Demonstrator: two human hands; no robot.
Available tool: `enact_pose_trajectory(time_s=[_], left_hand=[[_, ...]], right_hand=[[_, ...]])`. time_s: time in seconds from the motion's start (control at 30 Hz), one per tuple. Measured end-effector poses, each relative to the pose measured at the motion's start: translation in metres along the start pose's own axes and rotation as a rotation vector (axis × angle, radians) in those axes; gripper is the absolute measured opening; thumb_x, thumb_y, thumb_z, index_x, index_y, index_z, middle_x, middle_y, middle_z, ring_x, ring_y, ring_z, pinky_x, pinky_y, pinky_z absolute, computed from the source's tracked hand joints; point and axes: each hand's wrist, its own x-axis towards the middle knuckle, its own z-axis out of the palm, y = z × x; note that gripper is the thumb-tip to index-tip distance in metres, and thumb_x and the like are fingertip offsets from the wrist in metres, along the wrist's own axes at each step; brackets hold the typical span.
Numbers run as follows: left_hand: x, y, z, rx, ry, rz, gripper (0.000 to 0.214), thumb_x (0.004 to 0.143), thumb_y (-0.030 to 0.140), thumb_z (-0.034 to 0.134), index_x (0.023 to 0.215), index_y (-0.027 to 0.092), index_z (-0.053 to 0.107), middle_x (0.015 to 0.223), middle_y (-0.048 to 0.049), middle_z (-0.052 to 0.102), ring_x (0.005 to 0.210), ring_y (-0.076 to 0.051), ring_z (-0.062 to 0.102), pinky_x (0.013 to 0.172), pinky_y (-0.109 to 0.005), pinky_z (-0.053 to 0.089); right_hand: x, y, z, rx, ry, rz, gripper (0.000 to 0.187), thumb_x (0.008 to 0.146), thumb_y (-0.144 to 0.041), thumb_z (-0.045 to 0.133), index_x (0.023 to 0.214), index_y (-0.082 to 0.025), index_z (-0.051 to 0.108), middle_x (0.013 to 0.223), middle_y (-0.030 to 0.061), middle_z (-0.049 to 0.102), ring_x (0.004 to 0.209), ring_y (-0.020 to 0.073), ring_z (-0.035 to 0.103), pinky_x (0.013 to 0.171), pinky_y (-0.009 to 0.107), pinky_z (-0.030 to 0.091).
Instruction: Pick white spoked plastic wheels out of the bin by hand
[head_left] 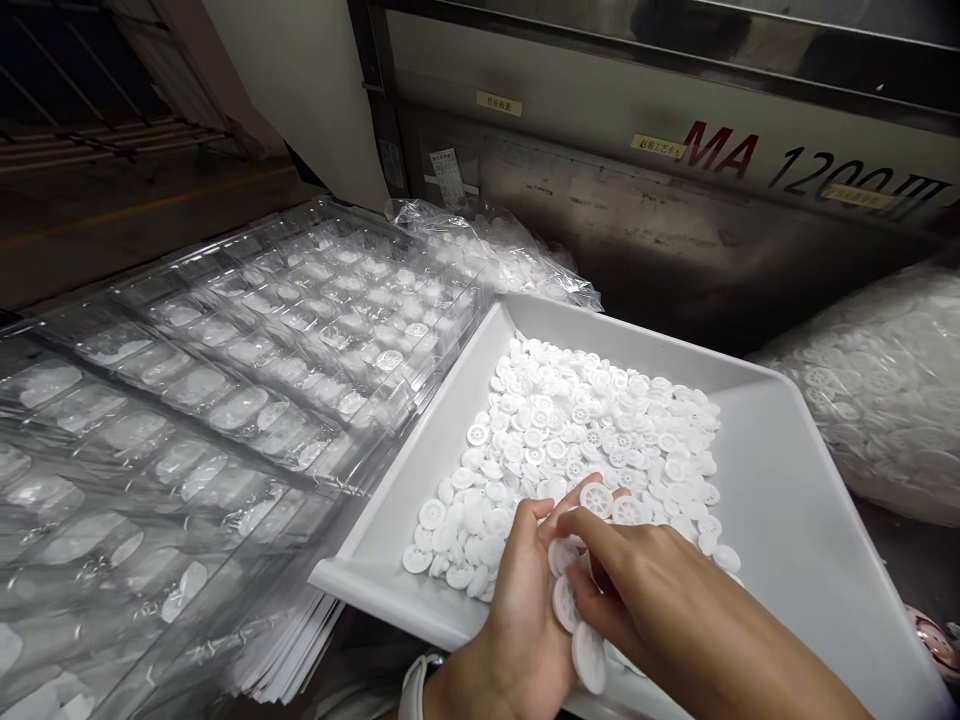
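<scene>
My left hand (521,625) is cupped palm up over the front of a grey-white plastic tray (787,480). Several small white spoked plastic wheels (589,655) lie in it, some standing on edge along the palm. Bent over that palm is my right hand (652,580), its thumb and index finger closed among the wheels; exactly which one they pinch is partly hidden. Two more wheels (597,500) show flat by the left fingertips. Beneath both hands, a loose heap of the same white wheels (577,410) covers the tray floor.
Stacked clear plastic blister trays (247,350), their pockets holding white pieces, stand at the left above a pile of paper sheets (289,650). A clear bag (510,250) lies behind. Another bag of wheels (885,390) stands at right. A machine panel (600,180) rises at the back.
</scene>
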Motion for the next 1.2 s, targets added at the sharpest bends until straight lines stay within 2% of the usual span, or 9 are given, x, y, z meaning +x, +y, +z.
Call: enact_pose_trajectory(time_s=[0.1,0.23,0.43,0.6,0.73,0.8,1.0,1.2], left_hand=[[0.002,0.000,-0.003,-0.022,-0.040,0.004,0.024,0.083,0.034,0.042,0.087,0.020,0.062,0.066,0.0008,0.062,0.073,-0.017,0.061,0.069,-0.027,0.045],[0.003,-0.002,-0.010,-0.072,-0.071,0.021,0.023,0.083,0.036,0.042,0.077,0.020,0.058,0.065,0.0023,0.060,0.072,-0.015,0.060,0.069,-0.025,0.045],[0.003,0.000,-0.011,-0.130,-0.106,0.079,0.022,0.084,0.032,0.040,0.092,0.020,0.057,0.079,0.0024,0.064,0.073,-0.013,0.058,0.068,-0.023,0.044],[0.005,-0.003,-0.013,-0.127,-0.149,0.087,0.020,0.083,0.033,0.044,0.089,0.020,0.058,0.077,0.0026,0.062,0.070,-0.012,0.058,0.069,-0.024,0.044],[0.004,-0.005,-0.013,-0.126,-0.138,0.098,0.020,0.083,0.034,0.044,0.084,0.020,0.058,0.076,0.0031,0.062,0.071,-0.012,0.058,0.069,-0.023,0.044],[0.004,-0.004,-0.011,-0.123,-0.133,0.107,0.021,0.084,0.033,0.042,0.088,0.020,0.059,0.078,0.0026,0.063,0.073,-0.012,0.059,0.069,-0.023,0.044],[0.004,-0.002,-0.002,-0.106,-0.080,0.085,0.032,0.085,0.032,0.038,0.103,0.016,0.058,0.088,-0.0044,0.067,0.078,-0.015,0.060,0.068,-0.025,0.044],[0.003,-0.001,-0.007,-0.078,-0.066,0.078,0.041,0.084,0.038,0.039,0.117,0.018,0.055,0.095,-0.0056,0.068,0.079,-0.017,0.062,0.070,-0.027,0.045]], right_hand=[[0.002,-0.003,0.001,0.025,0.013,-0.003,0.026,0.081,-0.013,0.045,0.104,-0.024,0.051,0.062,-0.0014,0.061,0.050,0.0195,0.060,0.045,0.025,0.030],[0.005,-0.011,0.002,0.062,0.049,0.022,0.016,0.083,-0.012,0.042,0.087,-0.021,0.055,0.063,-0.0008,0.061,0.051,0.0182,0.059,0.045,0.026,0.032],[0.002,-0.007,0.003,0.169,0.108,-0.011,0.019,0.090,-0.020,0.040,0.103,-0.025,0.052,0.078,-0.0023,0.064,0.062,0.0131,0.061,0.054,0.024,0.042],[0.002,-0.003,0.003,0.163,0.051,-0.020,0.023,0.089,-0.021,0.042,0.109,-0.029,0.050,0.074,-0.0044,0.064,0.058,0.0153,0.061,0.050,0.025,0.039],[0.003,-0.008,0.004,0.145,0.062,0.031,0.020,0.086,-0.017,0.043,0.100,-0.026,0.053,0.065,-0.0045,0.061,0.053,0.0166,0.059,0.048,0.026,0.035],[0.003,-0.010,0.004,0.153,0.069,0.043,0.017,0.085,-0.016,0.044,0.097,-0.026,0.053,0.062,-0.0055,0.059,0.051,0.0150,0.057,0.047,0.025,0.034],[0.002,-0.008,0.003,0.161,0.088,0.010,0.030,0.082,-0.013,0.046,0.109,-0.027,0.049,0.061,-0.0068,0.060,0.050,0.0133,0.057,0.046,0.022,0.033],[0.002,-0.007,0.006,0.179,0.199,-0.060,0.010,0.084,-0.015,0.048,0.089,-0.023,0.051,0.056,-0.0077,0.054,0.044,0.0096,0.050,0.041,0.021,0.030]])
